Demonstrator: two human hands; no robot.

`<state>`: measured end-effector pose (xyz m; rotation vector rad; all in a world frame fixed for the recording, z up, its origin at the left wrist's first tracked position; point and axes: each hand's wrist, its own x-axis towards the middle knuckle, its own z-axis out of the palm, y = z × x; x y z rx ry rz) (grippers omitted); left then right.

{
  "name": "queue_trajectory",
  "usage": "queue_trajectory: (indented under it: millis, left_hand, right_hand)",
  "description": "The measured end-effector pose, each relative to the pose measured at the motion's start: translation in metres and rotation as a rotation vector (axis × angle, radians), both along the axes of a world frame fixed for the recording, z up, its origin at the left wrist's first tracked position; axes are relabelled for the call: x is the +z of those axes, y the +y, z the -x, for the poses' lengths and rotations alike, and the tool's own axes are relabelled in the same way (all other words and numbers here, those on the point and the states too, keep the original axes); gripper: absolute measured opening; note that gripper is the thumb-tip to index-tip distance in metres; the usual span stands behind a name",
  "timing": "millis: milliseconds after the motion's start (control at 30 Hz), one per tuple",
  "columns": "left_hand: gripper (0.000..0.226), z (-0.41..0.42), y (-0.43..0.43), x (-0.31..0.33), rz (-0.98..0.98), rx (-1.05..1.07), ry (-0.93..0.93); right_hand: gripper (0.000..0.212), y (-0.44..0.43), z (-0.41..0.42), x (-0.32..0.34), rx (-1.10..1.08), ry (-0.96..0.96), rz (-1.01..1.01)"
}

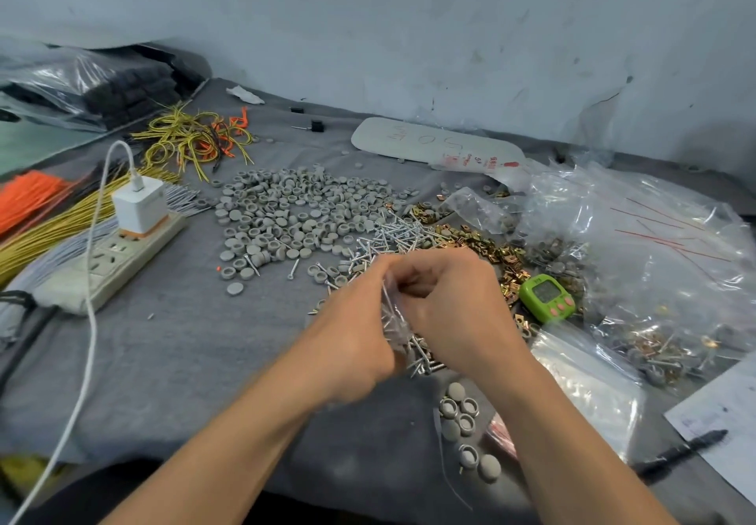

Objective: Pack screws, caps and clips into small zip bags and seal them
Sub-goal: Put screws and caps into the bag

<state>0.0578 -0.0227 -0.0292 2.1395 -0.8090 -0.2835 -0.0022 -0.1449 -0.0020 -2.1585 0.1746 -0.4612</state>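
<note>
My left hand (356,332) and my right hand (454,307) meet at the table's middle, both pinching a small clear zip bag (393,320) with screws inside it. Loose screws (392,238) lie piled just beyond the hands, and a few more screws (423,361) show under them. A wide spread of grey caps (286,213) covers the cloth to the far left of the screws. Brass clips (474,238) are heaped to the right. Several grey caps (460,414) sit near my right forearm.
A green timer (546,297) stands right of my hands. Large clear bags (638,262) with packed parts fill the right side, empty zip bags (589,377) beside them. A power strip with a charger (118,254) and wire bundles (49,213) lie left. A black pen (679,451) rests at the near right.
</note>
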Motion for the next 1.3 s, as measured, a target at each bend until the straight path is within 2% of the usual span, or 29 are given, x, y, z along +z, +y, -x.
queue_trajectory:
  millis: [67, 167, 233, 333, 433, 600, 700, 800, 867, 933, 1000, 1067, 1133, 1300]
  left_hand:
    - [0.090, 0.000, 0.001, 0.000, -0.006, 0.039, -0.061]
    - [0.075, -0.006, 0.005, 0.004, 0.121, 0.114, -0.080]
    - [0.070, -0.010, 0.007, 0.006, 0.203, 0.125, -0.082]
    - [0.065, -0.008, 0.008, 0.008, 0.230, 0.077, -0.122]
    - [0.065, -0.005, 0.004, 0.006, 0.195, 0.043, -0.175]
    - [0.077, -0.006, 0.001, 0.005, 0.196, 0.060, -0.122]
    - [0.069, -0.009, 0.003, 0.005, 0.227, 0.096, -0.120]
    - [0.055, -0.014, 0.008, 0.005, 0.202, 0.169, -0.185]
    - [0.054, -0.016, 0.012, 0.005, 0.185, 0.196, -0.229]
    - [0.057, -0.017, 0.013, 0.004, 0.133, 0.213, -0.304]
    - [0.060, -0.017, 0.012, 0.002, 0.072, 0.219, -0.386]
    - [0.060, -0.015, 0.010, -0.002, 0.026, 0.196, -0.442]
    - [0.061, -0.012, 0.006, -0.005, -0.007, 0.163, -0.462]
    - [0.070, -0.001, -0.005, -0.011, -0.093, 0.062, -0.347]
  right_hand:
    - [0.027, -0.001, 0.000, -0.001, -0.038, -0.067, -0.039]
    - [0.014, -0.008, 0.002, -0.004, -0.177, -0.187, -0.115]
    - [0.009, -0.014, 0.002, -0.005, -0.207, -0.122, -0.192]
    - [0.011, -0.015, 0.000, -0.007, -0.025, 0.033, -0.383]
    - [0.030, -0.011, 0.001, -0.010, -0.029, 0.028, -0.288]
    - [0.047, -0.011, 0.000, -0.008, -0.033, -0.002, -0.193]
    - [0.043, -0.011, 0.003, -0.002, 0.026, -0.012, -0.168]
    - [0.027, -0.022, 0.015, 0.004, -0.045, -0.079, -0.261]
    - [0.025, -0.036, 0.028, 0.006, -0.126, 0.018, -0.079]
    - [0.017, -0.043, 0.041, 0.002, -0.120, 0.265, 0.242]
    - [0.013, -0.042, 0.054, -0.006, -0.081, 0.450, 0.403]
    - [0.016, -0.038, 0.062, -0.014, -0.043, 0.549, 0.471]
    - [0.018, -0.035, 0.065, -0.020, -0.045, 0.560, 0.532]
    - [0.009, -0.031, 0.063, -0.029, -0.058, 0.551, 0.508]
